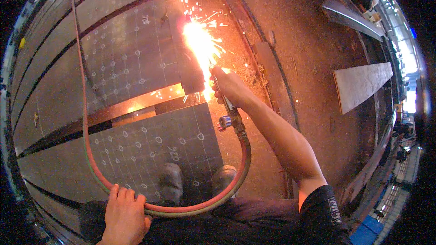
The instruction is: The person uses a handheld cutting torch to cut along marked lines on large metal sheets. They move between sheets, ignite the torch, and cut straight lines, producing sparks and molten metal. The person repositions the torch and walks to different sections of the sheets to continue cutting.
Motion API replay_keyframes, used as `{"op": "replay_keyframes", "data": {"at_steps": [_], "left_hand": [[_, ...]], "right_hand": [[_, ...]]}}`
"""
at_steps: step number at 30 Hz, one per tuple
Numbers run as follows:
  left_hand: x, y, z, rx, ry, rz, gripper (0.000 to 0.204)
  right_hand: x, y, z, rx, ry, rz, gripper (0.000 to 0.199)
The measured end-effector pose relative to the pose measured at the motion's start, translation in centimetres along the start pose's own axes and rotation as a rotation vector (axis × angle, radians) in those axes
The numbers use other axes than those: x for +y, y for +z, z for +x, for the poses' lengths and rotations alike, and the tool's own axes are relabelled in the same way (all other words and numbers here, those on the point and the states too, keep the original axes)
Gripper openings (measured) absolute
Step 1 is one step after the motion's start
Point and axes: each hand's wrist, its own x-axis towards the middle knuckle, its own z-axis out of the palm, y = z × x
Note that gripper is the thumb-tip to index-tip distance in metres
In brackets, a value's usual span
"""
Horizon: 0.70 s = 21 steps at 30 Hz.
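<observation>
My right hand point(230, 87) grips the cutting torch point(223, 97), flame at the steel plate point(136, 50) edge, left hand point(123, 215) closed on the hose point(181, 209); I'd judge slow, steady travel best.

Matt dark steel plates point(150, 147) w/ chalk marks, smooth rubber hose point(91, 163), metal torch point(229, 109), rough gritty floor point(318, 50)

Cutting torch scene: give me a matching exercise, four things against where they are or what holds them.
1 cutting torch
2 twin hose
3 marked steel plate
4 loose plank

A underfoot, beneath the shoes
B in the left hand's grip
C far right on the floor
D in the right hand's grip

Pairs: 1-D, 2-B, 3-A, 4-C
</observation>
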Motion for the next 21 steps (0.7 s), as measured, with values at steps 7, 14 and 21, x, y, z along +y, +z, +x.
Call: {"op": "replay_keyframes", "data": {"at_steps": [7,14,21], "left_hand": [[0.7,-0.4,-0.1,-0.004,-0.013,0.024,0.036],[0.8,-0.3,-0.1,0.016,-0.007,-0.009,0.034],[1.0,-0.4,-0.2,0.053,-0.008,-0.021,0.032]], "right_hand": [[-0.8,0.3,-0.7,0.043,-0.015,-0.068,0.046],[-0.9,0.1,-1.1,0.041,0.051,-0.081,0.047],[0.3,-0.2,-0.7,-0.013,-0.084,-0.089,0.034]]}}
